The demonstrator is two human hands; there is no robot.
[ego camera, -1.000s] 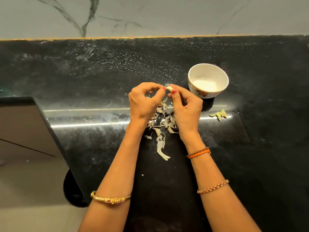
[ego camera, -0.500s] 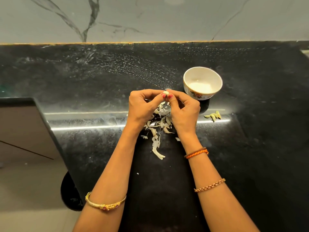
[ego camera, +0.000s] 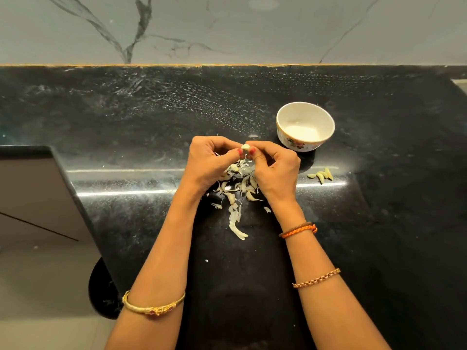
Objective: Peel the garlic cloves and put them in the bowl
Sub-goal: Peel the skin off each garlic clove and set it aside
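A small pale garlic clove (ego camera: 245, 147) is pinched between the fingertips of my left hand (ego camera: 211, 161) and my right hand (ego camera: 274, 170), held above the black counter. Both hands have their fingers curled toward the clove. A white bowl (ego camera: 290, 117) with a floral pattern stands just to the right of my right hand; its inside looks pale and I cannot make out cloves in it. Below my hands lies a heap of garlic skins (ego camera: 237, 195).
A few yellowish cloves or pieces (ego camera: 321, 175) lie on the counter right of my right hand, below the bowl. The black counter (ego camera: 126, 122) ends at a corner on the left, with floor beyond. A marble wall (ego camera: 227, 29) runs along the back.
My hands have stayed together on the clove, with small finger shifts. The camera has tilted, so everything sits slightly lower and further left in the frame.
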